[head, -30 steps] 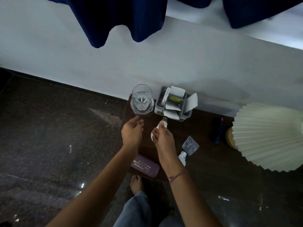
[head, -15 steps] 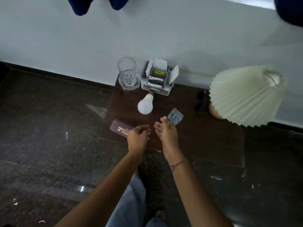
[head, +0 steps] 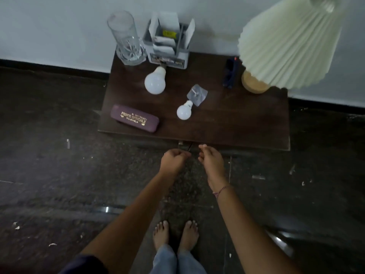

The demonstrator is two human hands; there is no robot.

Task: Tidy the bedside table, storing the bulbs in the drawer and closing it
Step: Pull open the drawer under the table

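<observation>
Two white bulbs lie on the dark wooden bedside table (head: pixel 237 119). The large bulb (head: pixel 155 82) rests near the back, its base toward a grey organiser. A small bulb (head: pixel 184 112) lies near the middle, touching a clear plastic piece (head: pixel 197 94). Under the table's front edge a small metal drawer handle (head: pixel 183 144) shows; the drawer front itself is hidden in shadow. My left hand (head: pixel 173 160) is curled into a loose fist just below the handle and left of it. To the handle's right is my right hand (head: pixel 210 159), fingers bent and apart. Neither hand holds anything.
A purple glasses case (head: pixel 134 118) lies at the front left. An empty glass (head: pixel 127 42) and a grey organiser (head: pixel 167 46) with papers stand at the back. A pleated lamp (head: pixel 286 42) on a wooden base and a dark blue object (head: pixel 230 73) occupy the right. My bare feet stand on dark floor.
Both hands have drawn back from the tabletop to its front edge near the drawer handle. My view has pulled back and tilted down. The large bulb stays where it was set down.
</observation>
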